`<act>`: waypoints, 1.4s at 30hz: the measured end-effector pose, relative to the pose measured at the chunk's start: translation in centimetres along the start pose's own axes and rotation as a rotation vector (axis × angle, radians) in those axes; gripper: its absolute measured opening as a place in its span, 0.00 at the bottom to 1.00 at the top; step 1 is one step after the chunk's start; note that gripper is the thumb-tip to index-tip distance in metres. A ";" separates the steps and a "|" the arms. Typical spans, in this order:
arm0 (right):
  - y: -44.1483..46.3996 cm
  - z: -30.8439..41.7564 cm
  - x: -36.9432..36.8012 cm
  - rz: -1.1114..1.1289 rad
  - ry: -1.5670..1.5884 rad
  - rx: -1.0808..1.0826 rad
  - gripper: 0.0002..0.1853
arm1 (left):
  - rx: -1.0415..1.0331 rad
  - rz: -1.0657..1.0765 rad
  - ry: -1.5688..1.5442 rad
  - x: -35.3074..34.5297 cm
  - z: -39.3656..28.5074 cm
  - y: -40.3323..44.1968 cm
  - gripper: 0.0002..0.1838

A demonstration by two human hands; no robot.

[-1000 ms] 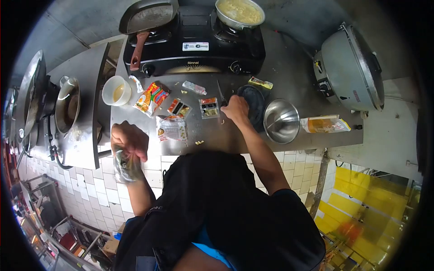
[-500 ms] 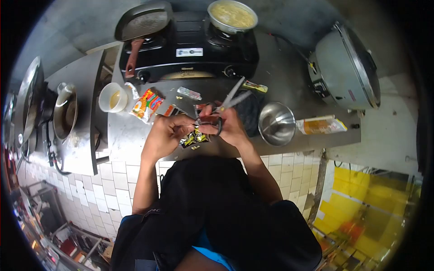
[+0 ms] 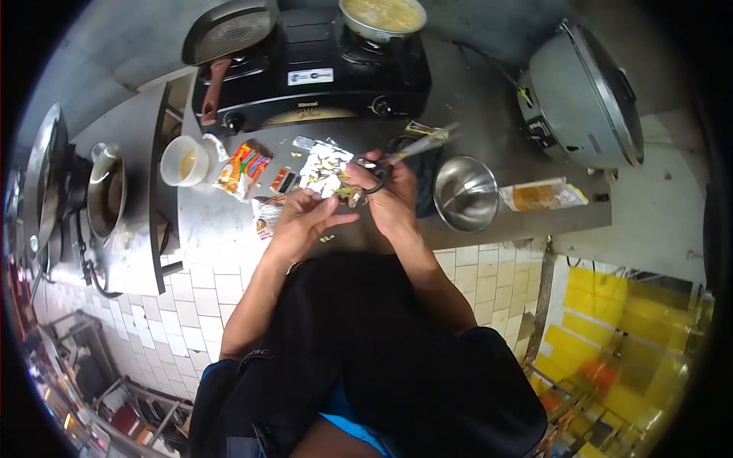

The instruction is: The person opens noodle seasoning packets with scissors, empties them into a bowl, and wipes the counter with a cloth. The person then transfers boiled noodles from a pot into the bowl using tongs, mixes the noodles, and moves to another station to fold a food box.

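My right hand (image 3: 393, 202) is closed around the scissors (image 3: 379, 183), their blades pointing up and right and slightly blurred. A small crumpled shiny packet (image 3: 353, 197) is at its fingertips; whether the fingers grip it I cannot tell. My left hand (image 3: 299, 225) is just left of it, fingers apart and one stretched to the right, holding nothing I can see. Beyond both hands lies a bright silver foil sheet (image 3: 324, 164) with yellowish marks or bits. A red and black sachet (image 3: 283, 180) and a white printed wrapper (image 3: 267, 215) are beside my left hand.
An orange noodle packet (image 3: 242, 169) and a plastic cup (image 3: 184, 162) with yellow liquid stand left. Behind is a gas stove (image 3: 313, 99) with a grill pan (image 3: 229, 34) and a pot of noodles (image 3: 382, 15). To the right are a steel bowl (image 3: 466, 192), yellow packet (image 3: 540, 195) and large cooker (image 3: 573, 114).
My hands have moved apart, and the left fingers have opened. The scissors have swung lower to the right. The silver foil and white wrapper now show on the counter.
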State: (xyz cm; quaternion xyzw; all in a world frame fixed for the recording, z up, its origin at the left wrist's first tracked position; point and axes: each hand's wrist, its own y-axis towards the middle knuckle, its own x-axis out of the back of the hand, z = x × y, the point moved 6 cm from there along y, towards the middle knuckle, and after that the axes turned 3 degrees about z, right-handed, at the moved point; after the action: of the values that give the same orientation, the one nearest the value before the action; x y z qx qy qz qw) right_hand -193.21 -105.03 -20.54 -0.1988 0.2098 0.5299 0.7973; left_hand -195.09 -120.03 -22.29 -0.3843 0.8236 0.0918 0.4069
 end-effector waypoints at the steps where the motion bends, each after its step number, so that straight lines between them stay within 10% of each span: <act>1: 0.0 0.2 -0.2 -0.005 0.014 0.034 0.15 | -0.008 -0.050 -0.125 -0.5 -0.3 0.4 0.06; 12: 0.4 1.6 -0.7 -0.024 -0.237 0.077 0.19 | -0.204 -0.051 0.558 -0.5 -2.0 1.1 0.15; 20: 0.2 0.9 -0.8 0.006 -0.226 -0.011 0.22 | -0.167 -0.278 0.260 0.5 -1.0 1.3 0.09; 35: 0.6 0.6 -0.9 -0.133 -0.166 0.193 0.23 | -0.158 -0.083 0.545 -1.7 -1.2 1.4 0.17; 37: 0.7 0.7 -0.6 -0.129 -0.178 0.203 0.23 | -0.367 0.044 1.016 -2.1 -2.1 1.4 0.17; 42: 1.0 1.0 -0.4 -0.099 -0.261 0.173 0.23 | -0.095 -0.036 0.547 -1.9 -0.8 1.5 0.18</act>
State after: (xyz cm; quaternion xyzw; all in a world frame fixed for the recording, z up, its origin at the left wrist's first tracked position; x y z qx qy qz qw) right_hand -194.20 -104.46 -19.59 -0.0690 0.1393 0.4915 0.8569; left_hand -195.91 -118.31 -20.58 -0.4281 0.8906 0.0160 0.1526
